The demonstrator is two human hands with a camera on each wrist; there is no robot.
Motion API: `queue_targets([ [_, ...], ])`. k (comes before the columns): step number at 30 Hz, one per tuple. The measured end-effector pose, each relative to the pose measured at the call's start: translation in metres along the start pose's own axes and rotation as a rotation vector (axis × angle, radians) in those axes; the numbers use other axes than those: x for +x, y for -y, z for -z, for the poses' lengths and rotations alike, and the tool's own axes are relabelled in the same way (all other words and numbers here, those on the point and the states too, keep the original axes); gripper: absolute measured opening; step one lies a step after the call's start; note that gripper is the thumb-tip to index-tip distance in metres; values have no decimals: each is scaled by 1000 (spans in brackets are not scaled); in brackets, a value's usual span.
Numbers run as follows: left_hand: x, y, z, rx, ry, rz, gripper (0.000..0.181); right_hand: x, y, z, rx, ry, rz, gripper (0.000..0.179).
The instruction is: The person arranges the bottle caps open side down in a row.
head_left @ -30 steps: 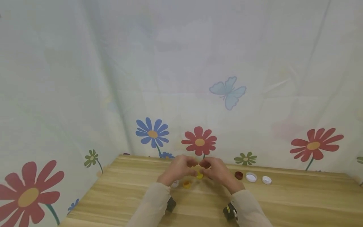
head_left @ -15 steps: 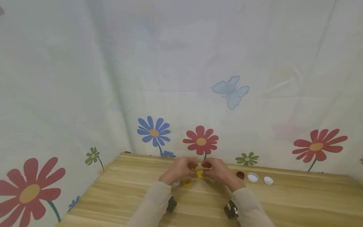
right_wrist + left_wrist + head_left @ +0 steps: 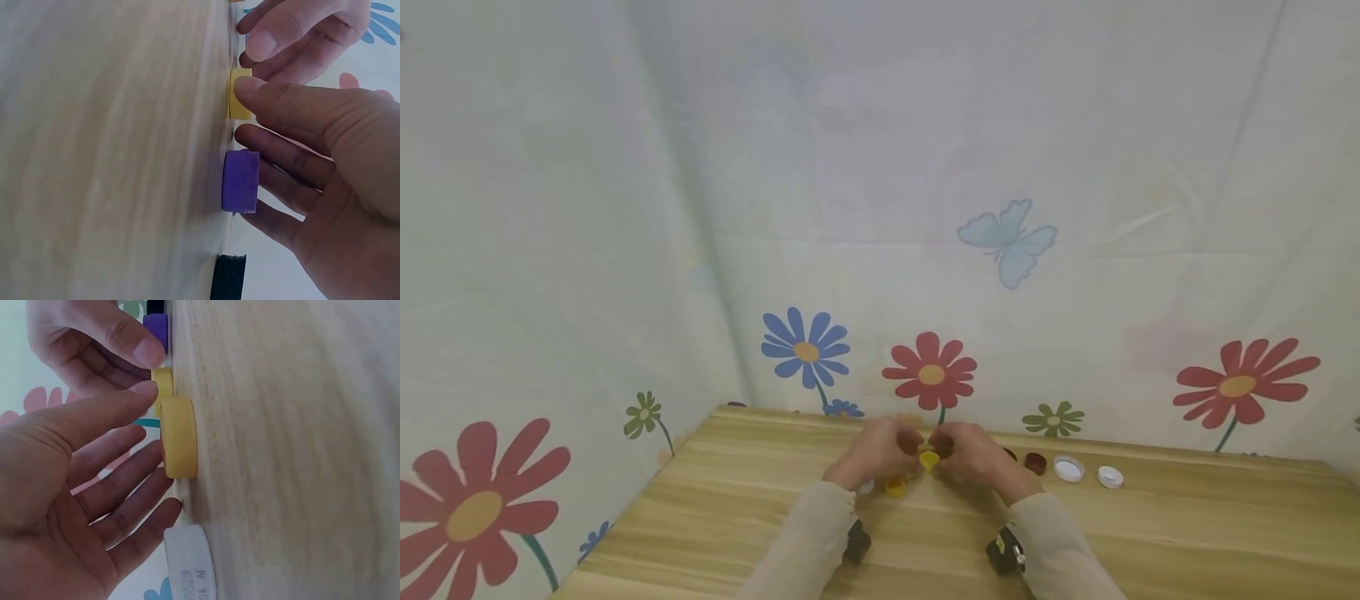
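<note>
A small bright yellow cap (image 3: 929, 460) stands on the wooden table between my two hands. My left hand (image 3: 880, 452) lies just left of it; in the left wrist view its fingers are loosely spread behind an orange-yellow cap (image 3: 179, 439), thumb pointing at the bright one. From the right comes my right hand (image 3: 976, 454), whose thumb overlaps the yellow cap (image 3: 240, 100) in the right wrist view. Its other fingers lie relaxed behind a purple cap (image 3: 240, 181), which the hand hides in the head view. Neither hand's fingers are curled round a cap.
A white cap (image 3: 189, 562) with printed characters sits nearest the left wrist. Right of the hands are a black cap (image 3: 229, 278), a brown-red cap (image 3: 1035, 463), a shallow white dish (image 3: 1068, 468) and another white cap (image 3: 1110, 477). A flowered curtain (image 3: 880, 208) hangs behind the table.
The fingertips have drawn slightly apart from the bright yellow cap, which shows more fully between the hands. The right hand has shifted a little, exposing a dark cap beside it.
</note>
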State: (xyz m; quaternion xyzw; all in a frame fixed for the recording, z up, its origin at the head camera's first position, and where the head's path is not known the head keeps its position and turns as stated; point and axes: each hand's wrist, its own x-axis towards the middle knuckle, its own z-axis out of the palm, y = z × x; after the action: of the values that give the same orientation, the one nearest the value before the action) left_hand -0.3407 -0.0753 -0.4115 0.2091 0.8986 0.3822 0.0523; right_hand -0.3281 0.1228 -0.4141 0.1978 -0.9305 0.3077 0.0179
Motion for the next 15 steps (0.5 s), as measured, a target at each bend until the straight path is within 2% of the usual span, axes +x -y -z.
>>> queue_targets([
  [7, -1, -2, -2, 14, -8, -20, 27, 2, 0, -4, -10, 13, 23, 24],
  [15, 1, -2, -6, 79, -23, -43, 23, 2, 2, -3, -17, 1, 25, 19],
])
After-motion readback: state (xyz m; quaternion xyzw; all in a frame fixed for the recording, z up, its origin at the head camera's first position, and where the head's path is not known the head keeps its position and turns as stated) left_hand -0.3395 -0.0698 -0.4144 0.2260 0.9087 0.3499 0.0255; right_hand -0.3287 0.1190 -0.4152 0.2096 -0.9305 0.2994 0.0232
